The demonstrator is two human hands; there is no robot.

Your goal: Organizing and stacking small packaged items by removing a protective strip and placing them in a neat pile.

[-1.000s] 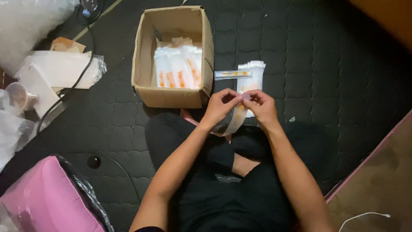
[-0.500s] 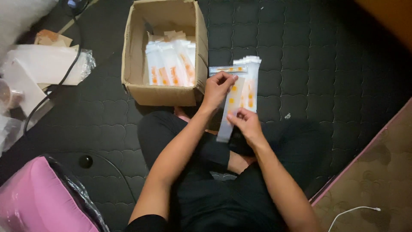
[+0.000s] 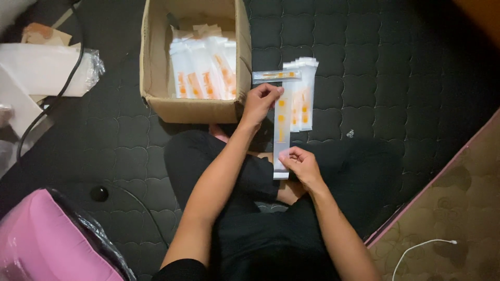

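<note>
Long thin packet (image 3: 281, 136) pinched at each end: left hand (image 3: 262, 103) up top, right hand (image 3: 301, 163) below. Looks light, bendy, slippery; best held by the ends.

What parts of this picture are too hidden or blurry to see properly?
Head view only:
- The cardboard box: its far end is cut off by the top edge.
- The clear packet held between left hand and right hand: its orange print is too small to make out.
- The pink bag: cut off by the bottom-left corner.
- The white cable: runs off the bottom edge.
</note>
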